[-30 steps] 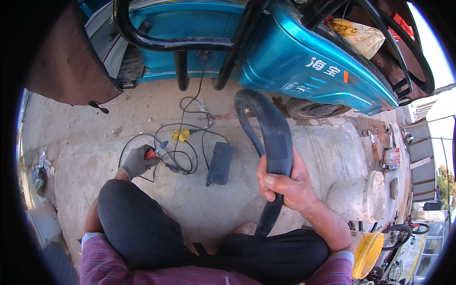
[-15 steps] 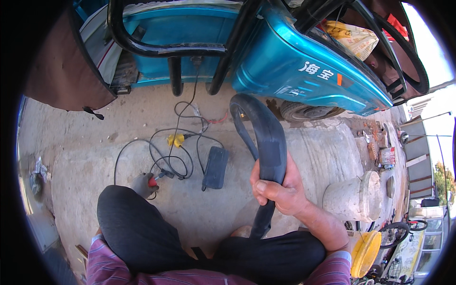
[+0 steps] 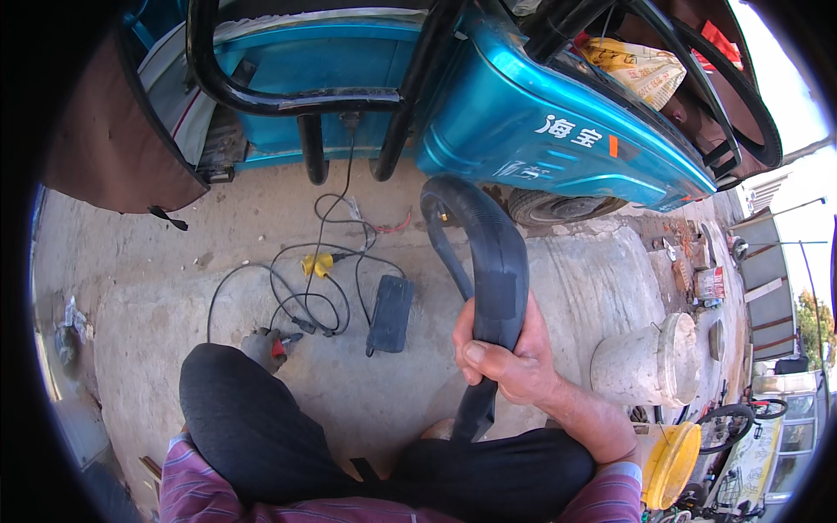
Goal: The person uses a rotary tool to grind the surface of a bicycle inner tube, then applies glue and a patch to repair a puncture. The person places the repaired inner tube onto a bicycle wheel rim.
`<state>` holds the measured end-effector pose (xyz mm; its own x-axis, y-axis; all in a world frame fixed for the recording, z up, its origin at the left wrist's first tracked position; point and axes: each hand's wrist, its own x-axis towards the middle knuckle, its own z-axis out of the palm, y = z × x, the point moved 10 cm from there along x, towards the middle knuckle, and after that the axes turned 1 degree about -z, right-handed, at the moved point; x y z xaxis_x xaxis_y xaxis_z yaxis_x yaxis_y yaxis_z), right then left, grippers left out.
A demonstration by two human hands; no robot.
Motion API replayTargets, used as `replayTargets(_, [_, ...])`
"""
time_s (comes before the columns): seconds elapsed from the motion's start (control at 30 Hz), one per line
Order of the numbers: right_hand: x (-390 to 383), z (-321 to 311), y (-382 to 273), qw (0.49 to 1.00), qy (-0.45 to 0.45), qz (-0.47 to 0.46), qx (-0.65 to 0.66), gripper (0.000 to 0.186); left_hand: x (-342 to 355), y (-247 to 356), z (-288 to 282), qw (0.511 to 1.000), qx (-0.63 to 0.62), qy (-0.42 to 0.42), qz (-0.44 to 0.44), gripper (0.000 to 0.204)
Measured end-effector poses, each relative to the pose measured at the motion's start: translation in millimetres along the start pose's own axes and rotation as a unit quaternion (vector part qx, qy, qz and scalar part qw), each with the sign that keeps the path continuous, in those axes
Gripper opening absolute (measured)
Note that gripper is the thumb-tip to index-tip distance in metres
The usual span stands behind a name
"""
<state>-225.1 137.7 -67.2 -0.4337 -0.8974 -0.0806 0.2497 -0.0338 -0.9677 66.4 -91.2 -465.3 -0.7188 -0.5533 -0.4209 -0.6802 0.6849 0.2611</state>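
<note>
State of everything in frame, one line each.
Left hand: gloved, closed on the red-handled tool, partly hidden by the knee
Red-handled tool: held
Right hand: bare, closed around the inner tube
Black inner tube: bent over in a loop, rounded above the hand
Black cables: loosely tangled, one running up to the blue vehicle
Black box: lying on the ground
White bucket: smudged

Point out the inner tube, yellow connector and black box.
Inner tube [image 3: 500, 257], head view: thick upper stretch.
Yellow connector [image 3: 317, 265], head view: middle.
Black box [image 3: 391, 314], head view: middle of top face.
</note>
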Motion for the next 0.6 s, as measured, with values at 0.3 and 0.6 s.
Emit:
replayTargets(0.3, [-8.0, -9.4, 13.9, 0.997, 0.003, 0.057, 0.056, 0.051, 5.4, 0.5, 1.5, 1.0, 0.018, -0.001, 0.008, 0.075])
replayTargets(0.6, [-14.6, -34.5, 46.1, 0.991, 0.102, 0.088, 0.002, 0.038, -3.9, -12.1, -16.5, 0.998, 0.02, -0.039, -0.055, 0.075])
